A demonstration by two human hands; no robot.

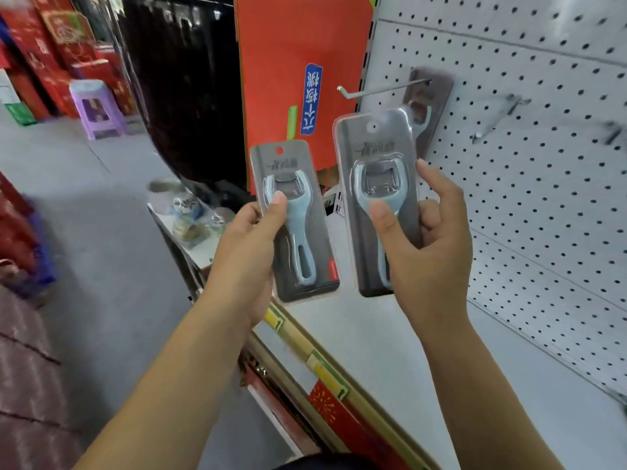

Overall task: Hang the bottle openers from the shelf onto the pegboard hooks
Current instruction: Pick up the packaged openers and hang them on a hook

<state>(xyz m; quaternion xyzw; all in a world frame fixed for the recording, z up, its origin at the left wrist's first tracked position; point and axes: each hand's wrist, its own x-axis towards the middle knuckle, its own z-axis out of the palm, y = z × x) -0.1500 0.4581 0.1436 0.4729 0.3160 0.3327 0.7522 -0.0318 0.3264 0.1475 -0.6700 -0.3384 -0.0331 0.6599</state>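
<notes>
Head view, stock in hand.

Item 1: carded bottle opener (375, 184), pinched by the right hand (431, 239), thumb on the front and fingers curled behind. The card stood upright, long axis near vertical, with its hang hole (373, 127) at the top, above the grip.

Item 2: second opener (298, 232), pinched the same way by the left hand (251, 239), hole uppermost, lower and further from the pegboard (543, 198).

Fixture: wire hook (383, 91) jutting from the pegboard, tip free. A third opener (436, 93) hung at its root. The shelf (373, 351) lay below both hands.

Judgement: the right hand was nearer the hook. Its hole sat just under the wire, inboard of the tip, so it probably needed lifting out past the tip before threading.
</notes>
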